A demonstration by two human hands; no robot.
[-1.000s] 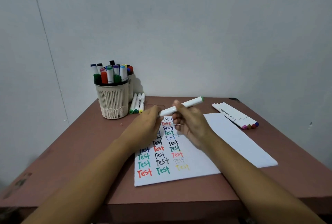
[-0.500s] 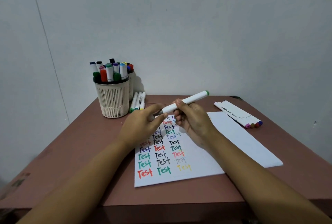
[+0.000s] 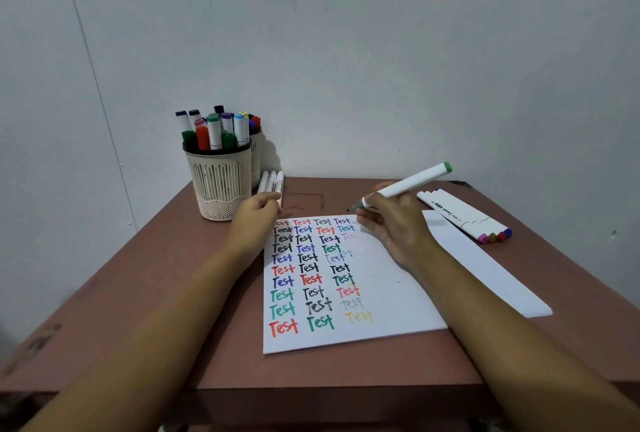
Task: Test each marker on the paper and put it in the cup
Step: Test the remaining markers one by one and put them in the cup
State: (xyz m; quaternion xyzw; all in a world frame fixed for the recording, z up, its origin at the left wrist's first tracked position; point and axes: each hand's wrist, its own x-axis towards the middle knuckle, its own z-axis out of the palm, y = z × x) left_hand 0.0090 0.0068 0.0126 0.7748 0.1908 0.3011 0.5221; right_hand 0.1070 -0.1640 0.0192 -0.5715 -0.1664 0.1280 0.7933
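Left hand (image 3: 256, 215) now apart from marker (image 3: 405, 185) in right hand (image 3: 394, 223)

Soft, even, fairly dim light from the front left; the cup (image 3: 218, 182) casts a faint shadow rightward on the wall (image 3: 381, 50). Edges bend; bottom-left corner blurs.

My right hand (image 3: 391, 223) grips a white marker (image 3: 408, 183) with a green end. Its bare dark tip points down and left, just above the top edge of the paper (image 3: 391, 303), which is covered in coloured "Test" words. My left hand (image 3: 254, 218) sits curled at the sheet's top left corner; I cannot tell whether it holds anything. Beyond my left hand stands the cream cup (image 3: 220, 185) full of markers, with three markers (image 3: 272, 182) lying beside it. Four markers (image 3: 464, 216) lie on the desk (image 3: 173, 293) just past my right hand.
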